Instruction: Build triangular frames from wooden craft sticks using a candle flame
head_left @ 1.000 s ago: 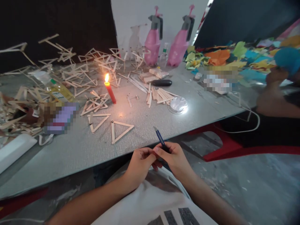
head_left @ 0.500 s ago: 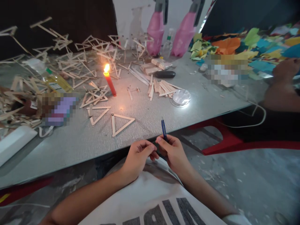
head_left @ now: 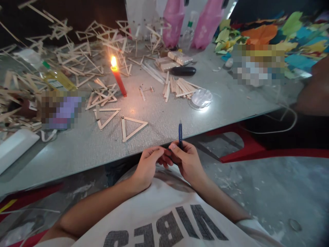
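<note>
In front of my shirt, just off the table's near edge, my hands are close together. My right hand (head_left: 189,159) is closed round a slim blue cutter knife (head_left: 180,132), its thin pale tip pointing up and away from me. My left hand (head_left: 149,164) has its fingers curled and thumb against the forefinger; whether anything is pinched there is hidden. On the table beyond lie a triangle of craft sticks (head_left: 135,128) and a second stick triangle (head_left: 106,118). A lit red candle (head_left: 119,80) stands behind them, leaning slightly.
Loose craft sticks (head_left: 180,87) lie beside a clear round lid (head_left: 202,98). Many stick frames (head_left: 84,65) fill the back left, near a bottle of yellow liquid (head_left: 58,79). Pink spray bottles (head_left: 173,25) and colored paper (head_left: 260,34) are at the back. Someone's limb (head_left: 313,89) is at right.
The view has tilted down, so the table items sit higher in the picture. My hands stay together; the cutter knife in my right hand has turned slightly more upright.
</note>
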{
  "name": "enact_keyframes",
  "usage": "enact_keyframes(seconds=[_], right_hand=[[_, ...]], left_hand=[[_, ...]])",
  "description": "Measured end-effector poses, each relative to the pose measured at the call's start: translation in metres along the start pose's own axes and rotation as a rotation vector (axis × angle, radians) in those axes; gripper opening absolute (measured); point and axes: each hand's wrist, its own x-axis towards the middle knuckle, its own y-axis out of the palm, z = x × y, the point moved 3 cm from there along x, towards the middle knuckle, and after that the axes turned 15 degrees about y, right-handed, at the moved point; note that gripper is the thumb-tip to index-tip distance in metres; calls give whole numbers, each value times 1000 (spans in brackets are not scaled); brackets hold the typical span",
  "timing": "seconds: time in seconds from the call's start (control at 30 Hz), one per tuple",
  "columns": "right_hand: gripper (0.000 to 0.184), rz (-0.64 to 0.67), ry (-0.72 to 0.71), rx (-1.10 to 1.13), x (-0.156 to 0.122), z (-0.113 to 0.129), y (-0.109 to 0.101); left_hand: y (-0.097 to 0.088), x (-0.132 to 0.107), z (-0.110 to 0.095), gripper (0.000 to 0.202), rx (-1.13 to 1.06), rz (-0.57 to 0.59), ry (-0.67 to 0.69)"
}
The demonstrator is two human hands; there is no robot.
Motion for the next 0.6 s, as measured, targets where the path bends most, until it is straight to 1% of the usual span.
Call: enact_keyframes(seconds=[0.1, 0.17, 0.3, 0.37, 0.43, 0.47, 0.53, 0.6], right_hand=[[35, -24, -27, 10, 2, -1, -1], [35, -36, -46, 14, 3, -2, -2], [34, -39, -75, 9, 2, -3, -3], [34, -34, -89, 2, 1, -3, -3], [34, -35, -103, -2, 0, -3, -3], [34, -35, -109, -3, 0, -4, -3], [34, -37, -116, -6, 0, -5, -4], [33, -40, -122, -13, 0, -7, -5]], left_hand=[[1, 0, -2, 21, 22, -25, 5], [2, -1, -4, 20, 74, -36, 26], [1, -4, -9, 20, 232, -64, 98], [-1, -8, -12, 19, 340, -73, 161], [-4, -11, -19, 18, 535, -61, 292], [-5, -13, -23, 18, 665, -43, 394], [-6, -15, -32, 17, 935, 3, 644], [-6, -17, -37, 15, 1142, 30, 875]])
